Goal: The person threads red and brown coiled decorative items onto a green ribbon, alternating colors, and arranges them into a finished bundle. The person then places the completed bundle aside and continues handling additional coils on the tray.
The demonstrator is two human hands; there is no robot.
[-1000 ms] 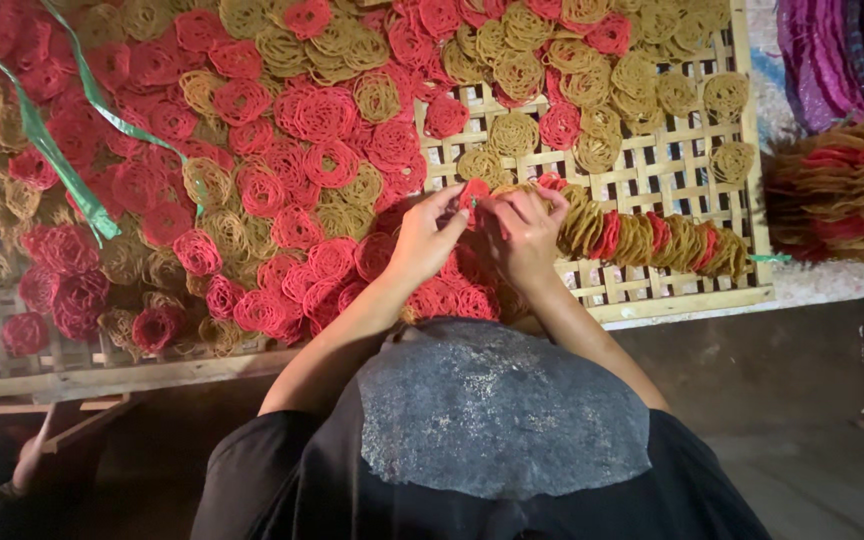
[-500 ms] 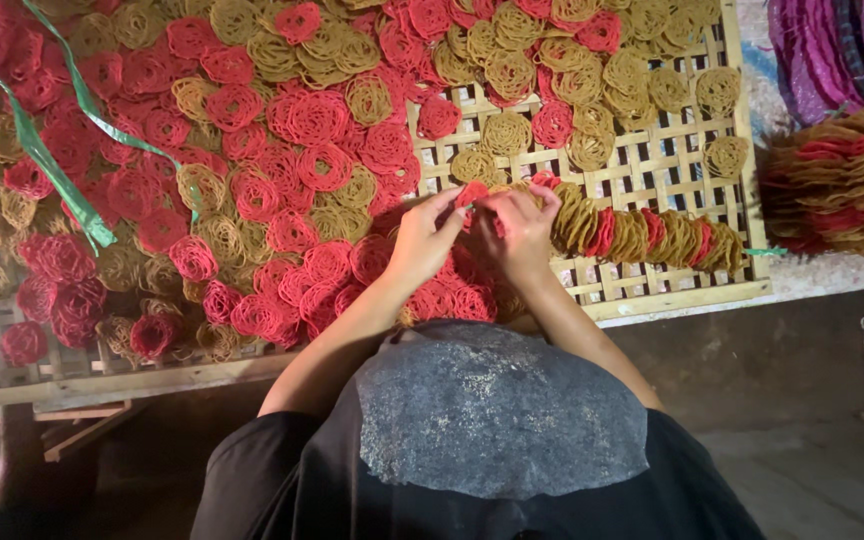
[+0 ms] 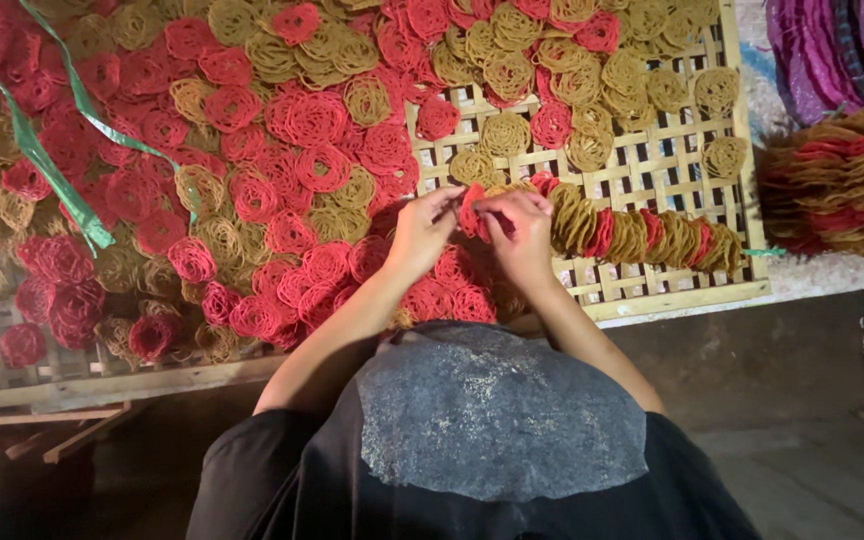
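I see both hands pinching one red cracker (image 3: 470,208): left hand (image 3: 422,232), right hand (image 3: 520,228), over the bamboo tray (image 3: 652,300), beside a stacked row of crackers (image 3: 642,238)

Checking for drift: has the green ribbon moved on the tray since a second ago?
No. The green ribbon lies over the same red and tan coils on the bamboo tray; only the camera shifted slightly.

Red and tan noodle coils (image 3: 292,150), pale bamboo lattice tray (image 3: 652,180), green ribbon (image 3: 52,180)
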